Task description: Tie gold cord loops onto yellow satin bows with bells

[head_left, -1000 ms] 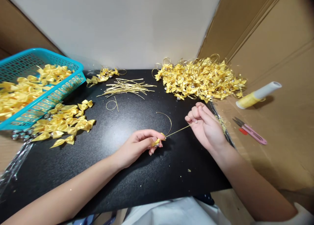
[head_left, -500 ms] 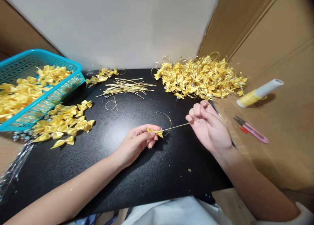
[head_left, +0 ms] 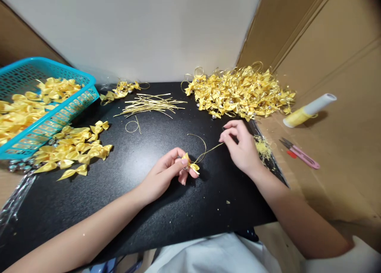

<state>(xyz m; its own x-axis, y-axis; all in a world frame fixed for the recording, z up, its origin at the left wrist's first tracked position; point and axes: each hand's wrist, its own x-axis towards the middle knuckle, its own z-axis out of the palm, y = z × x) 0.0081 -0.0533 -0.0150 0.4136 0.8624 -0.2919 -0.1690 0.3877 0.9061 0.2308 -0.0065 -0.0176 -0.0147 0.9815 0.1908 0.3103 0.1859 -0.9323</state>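
My left hand [head_left: 174, 165] pinches a small yellow ribbon bow [head_left: 194, 167] above the black tabletop, thumb and fingertips closed on its middle. From the bow runs a thin gold cord [head_left: 212, 148], one end curling loosely over the table. The cord's other end is pinched between the thumb and fingers of my right hand [head_left: 238, 144], which is to the right of the bow. Whether a bell hangs from this bow is hard to make out. Beyond my hands lie a bundle of straight gold cords [head_left: 153, 104] and one looped cord [head_left: 133, 125].
A blue basket [head_left: 49, 116] of yellow bows stands at left, with loose bows [head_left: 80, 148] and silver bells [head_left: 22, 165] beside it. Finished-looking bows with cord loops [head_left: 238, 92] are heaped at back right. Pink snips [head_left: 302, 153], a wound tube [head_left: 308, 111] and thread scraps [head_left: 263, 148] lie right.
The bow has turned in my left fingers, so its loops now show upright. My right hand has moved slightly left and up, and the cord between the hands has slackened.
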